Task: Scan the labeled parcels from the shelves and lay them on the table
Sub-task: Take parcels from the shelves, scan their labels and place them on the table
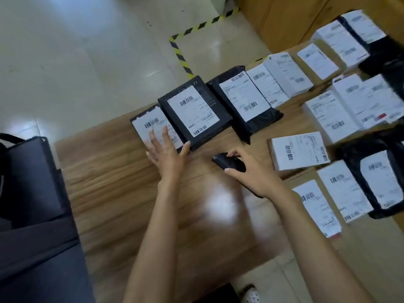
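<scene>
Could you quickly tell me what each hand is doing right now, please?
Left hand: open, fingers on the leftmost parcel.
Right hand: gripping the scanner.

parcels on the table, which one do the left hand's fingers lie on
The small black parcel at the left end of the far row: the left hand rests straight fingers on its white label. The right hand grips a scanner.

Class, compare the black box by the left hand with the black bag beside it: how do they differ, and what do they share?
The box is stiff with straight edges; the bag is soft and crumpled at its near end. The left hand reaches the box's corner; nothing touches the bag. Both are black, lie on the table and bear a white barcode label.
</scene>
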### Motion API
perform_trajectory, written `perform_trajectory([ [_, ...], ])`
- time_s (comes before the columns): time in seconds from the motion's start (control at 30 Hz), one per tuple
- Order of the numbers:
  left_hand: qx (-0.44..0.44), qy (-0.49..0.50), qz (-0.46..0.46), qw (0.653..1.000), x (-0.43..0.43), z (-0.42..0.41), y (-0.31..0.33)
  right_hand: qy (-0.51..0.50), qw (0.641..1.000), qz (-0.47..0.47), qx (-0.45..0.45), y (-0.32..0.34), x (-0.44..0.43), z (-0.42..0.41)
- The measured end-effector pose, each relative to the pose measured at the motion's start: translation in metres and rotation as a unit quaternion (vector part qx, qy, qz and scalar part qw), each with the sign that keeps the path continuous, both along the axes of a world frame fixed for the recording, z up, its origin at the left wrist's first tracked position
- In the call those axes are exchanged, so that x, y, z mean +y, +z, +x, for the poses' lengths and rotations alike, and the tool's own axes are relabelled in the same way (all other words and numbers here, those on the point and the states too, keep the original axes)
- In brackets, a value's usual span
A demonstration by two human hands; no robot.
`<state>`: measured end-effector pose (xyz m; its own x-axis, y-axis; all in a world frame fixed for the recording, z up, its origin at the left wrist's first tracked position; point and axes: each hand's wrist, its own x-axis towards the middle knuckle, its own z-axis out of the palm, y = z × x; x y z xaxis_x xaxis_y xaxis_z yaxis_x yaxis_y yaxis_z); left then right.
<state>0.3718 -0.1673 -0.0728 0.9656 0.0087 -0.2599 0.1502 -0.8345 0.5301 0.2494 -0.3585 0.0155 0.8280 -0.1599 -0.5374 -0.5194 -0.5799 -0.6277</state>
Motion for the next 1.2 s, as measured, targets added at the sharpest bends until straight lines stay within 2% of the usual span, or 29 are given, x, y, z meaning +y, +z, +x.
perform_trajectory([
  [0.17,0.04,-0.011,0.055,0.998,-0.013,0.009,-0.031,0.013,0.999,-0.004,0.035,-0.02,-0.003,0.013],
  [0.4,0.067,-0.006,0.052,0.996,-0.012,0.01,-0.026,0.057,0.998,0.027,0.029,-0.023,-0.002,0.019],
  [0.7,0.096,0.139,0.001,0.986,0.004,-0.074,-0.008,0.168,0.985,0.041,-0.023,-0.002,-0.049,-0.013],
  [0.8,0.071,0.168,0.007,0.983,0.004,-0.099,0.002,0.2,0.979,0.025,-0.045,0.007,-0.069,-0.025],
  [0.93,-0.01,0.178,0.042,0.983,-0.02,-0.143,0.023,0.235,0.97,0.011,-0.067,0.02,-0.093,-0.043],
  [1.2,-0.078,0.188,0.08,0.976,-0.054,-0.211,0.054,0.282,0.954,0.015,-0.101,0.052,-0.125,-0.073],
])
